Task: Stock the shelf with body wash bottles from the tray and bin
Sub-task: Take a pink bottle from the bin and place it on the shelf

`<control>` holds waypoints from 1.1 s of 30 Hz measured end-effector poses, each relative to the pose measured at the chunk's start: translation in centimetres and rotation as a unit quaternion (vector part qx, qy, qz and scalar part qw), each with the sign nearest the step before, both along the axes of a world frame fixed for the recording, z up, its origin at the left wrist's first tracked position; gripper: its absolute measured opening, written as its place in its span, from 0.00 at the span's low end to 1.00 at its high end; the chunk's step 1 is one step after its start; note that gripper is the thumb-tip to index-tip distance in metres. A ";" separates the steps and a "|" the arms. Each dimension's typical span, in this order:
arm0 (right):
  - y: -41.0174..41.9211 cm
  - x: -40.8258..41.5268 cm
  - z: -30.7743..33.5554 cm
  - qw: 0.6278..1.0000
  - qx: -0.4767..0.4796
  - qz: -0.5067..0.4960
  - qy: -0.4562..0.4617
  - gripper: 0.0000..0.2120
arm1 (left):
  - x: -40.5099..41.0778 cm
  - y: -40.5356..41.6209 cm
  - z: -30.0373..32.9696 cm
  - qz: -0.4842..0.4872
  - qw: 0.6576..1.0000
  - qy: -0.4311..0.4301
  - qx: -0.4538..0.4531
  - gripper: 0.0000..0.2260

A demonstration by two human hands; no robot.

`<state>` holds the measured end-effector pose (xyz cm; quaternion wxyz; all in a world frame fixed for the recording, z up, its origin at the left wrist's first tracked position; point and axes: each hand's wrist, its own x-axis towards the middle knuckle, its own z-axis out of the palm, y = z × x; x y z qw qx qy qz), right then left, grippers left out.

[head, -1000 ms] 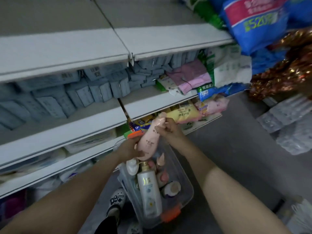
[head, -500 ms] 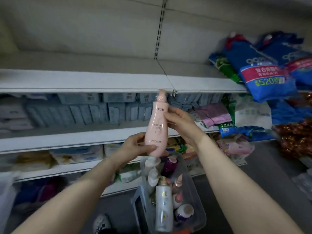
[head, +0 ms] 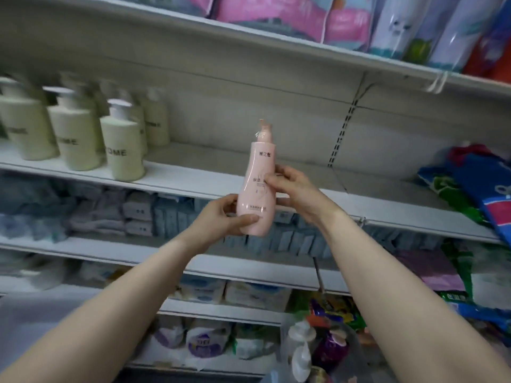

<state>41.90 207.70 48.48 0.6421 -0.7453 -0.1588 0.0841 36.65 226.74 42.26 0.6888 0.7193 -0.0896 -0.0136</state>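
Holding the pink bottle point(head: 257, 189) upright mid-frame, your left hand point(head: 221, 217) and right hand point(head: 293, 189) both grip it; cream bottles point(head: 121, 145) upper left read "OME".

Both hands, left hand point(head: 221, 217) & right hand point(head: 297, 193), gripping upright pink bottle point(head: 257, 186), before shelf point(head: 193, 178)

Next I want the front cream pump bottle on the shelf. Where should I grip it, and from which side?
Grip the front cream bottle round its wide straight body, coming from its right: other bottles crowd its left and back, bare shelf lies to its right. The pump head looks too narrow to hold well.
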 end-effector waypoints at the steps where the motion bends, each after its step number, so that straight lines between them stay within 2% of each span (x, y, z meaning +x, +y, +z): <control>1: 1.1 0.8 0.6 1.000 -0.006 0.007 -0.003 0.17 | 0.6 0.9 0.6 0.010 1.000 -0.007 0.008 0.20; 6: 6.3 4.7 3.2 0.999 -0.017 0.022 -0.019 0.19 | 3.9 5.4 3.2 0.043 0.996 -0.050 0.060 0.21; 11: 11.0 8.4 4.6 0.999 -0.027 0.011 -0.041 0.17 | 7.9 9.0 4.0 0.074 0.994 -0.045 0.067 0.23; 22: 17.2 15.6 3.4 0.995 -0.027 -0.062 -0.067 0.18 | 15.6 11.7 2.8 0.199 0.978 0.003 0.068 0.24; 25: 18.5 17.9 3.4 0.994 -0.046 -0.048 -0.082 0.20 | 17.8 12.6 2.7 0.224 0.972 0.014 0.071 0.23; 30: 20.8 21.9 3.2 0.993 -0.069 -0.006 -0.094 0.22 | 21.4 13.9 2.1 0.292 0.954 0.062 0.018 0.19; 33: 22.1 23.8 2.8 0.993 -0.064 0.005 -0.099 0.21 | 23.4 15.0 1.4 0.328 0.940 0.064 0.076 0.21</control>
